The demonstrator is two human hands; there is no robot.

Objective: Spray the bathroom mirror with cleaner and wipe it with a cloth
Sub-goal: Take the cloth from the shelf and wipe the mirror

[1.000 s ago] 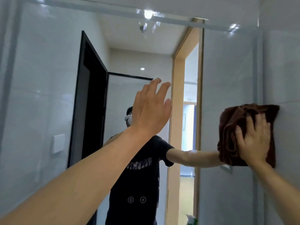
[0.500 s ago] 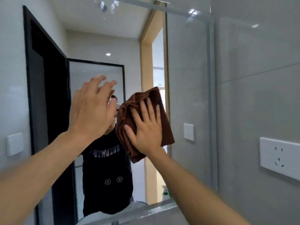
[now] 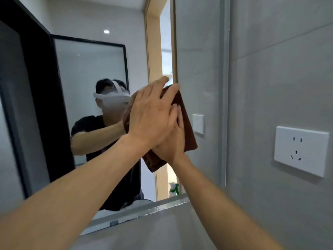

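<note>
A brown cloth lies flat against the bathroom mirror, near its right side. My right hand presses the cloth to the glass with straight fingers. My left hand lies across the back of my right hand, and its straight fingertips reach over the cloth's top edge. It hides most of my right hand's fingers. A green and white spray bottle shows only as a reflection low in the mirror.
The mirror's grey frame runs down the right side, its bottom edge below my arms. A white wall socket sits on the grey tiled wall to the right. A white switch is reflected beside the cloth.
My right hand swept the cloth from the mirror's right edge toward the middle. My left hand, held free in the air before, now lies over my right hand and the cloth.
</note>
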